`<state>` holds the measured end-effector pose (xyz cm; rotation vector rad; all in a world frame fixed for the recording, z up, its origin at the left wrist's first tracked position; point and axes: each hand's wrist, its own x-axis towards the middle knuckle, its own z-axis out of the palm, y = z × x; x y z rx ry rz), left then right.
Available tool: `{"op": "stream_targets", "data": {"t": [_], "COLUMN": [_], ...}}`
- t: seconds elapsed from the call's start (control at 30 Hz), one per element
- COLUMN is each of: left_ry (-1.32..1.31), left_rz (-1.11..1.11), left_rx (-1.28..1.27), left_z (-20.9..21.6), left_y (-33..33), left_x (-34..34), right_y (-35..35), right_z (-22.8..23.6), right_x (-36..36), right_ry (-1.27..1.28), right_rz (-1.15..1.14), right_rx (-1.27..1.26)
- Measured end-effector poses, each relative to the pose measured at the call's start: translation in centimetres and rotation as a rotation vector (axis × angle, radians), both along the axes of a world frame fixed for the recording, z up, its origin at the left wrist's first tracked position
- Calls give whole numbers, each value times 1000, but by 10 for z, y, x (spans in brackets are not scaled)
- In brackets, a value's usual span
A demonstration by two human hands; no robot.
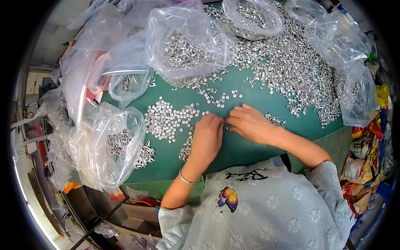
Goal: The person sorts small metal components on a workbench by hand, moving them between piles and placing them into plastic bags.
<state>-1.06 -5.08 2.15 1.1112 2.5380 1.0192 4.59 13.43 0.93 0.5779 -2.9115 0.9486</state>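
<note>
Pale blue cloth with raised flowers and a butterfly patch [228,198] fills the foreground, the sleeves ending at bare forearms; a thin silver bangle [186,180] circles the left wrist. Both hands meet over the green tabletop [246,148]. Left hand [207,139] lies knuckles up, fingers curled together, tips pointing at the right hand. Right hand [250,123] has its fingers drawn together toward the thumb, and the fingertips of the two hands nearly touch; whether a part is pinched between them is too small to tell. Just left of the hands lies a flat patch of small silver metal parts [166,118], shiny, tiny and rounded, spread one layer deep. A smaller clump [186,149] sits under the left hand. Clear plastic bags [112,146] holding more such parts slump at the left. Beyond, a huge heap [287,62] covers the far table among further bags [187,43].
</note>
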Motion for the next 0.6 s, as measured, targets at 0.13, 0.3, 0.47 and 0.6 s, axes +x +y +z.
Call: {"op": "stream_targets", "data": {"t": [0.13,0.3,0.47,0.6], "left_ry": [97,178,157,193], "left_rz": [15,-39,-73,-26], "left_rx": [-149,27,-16,-44], "left_z": [-6,-10,-19,-13], "left_y": [-12,14,0,-13], "left_x": [9,25,28,28], "right_y": [19,31,40,30], "right_z": [-7,-12,-12,-14], "right_x": [-18,-42,-33,-35], "right_ry": [126,202,173,221], "right_rz": [-225,-392,-459,-390], "right_rx": [-106,183,158,72]}}
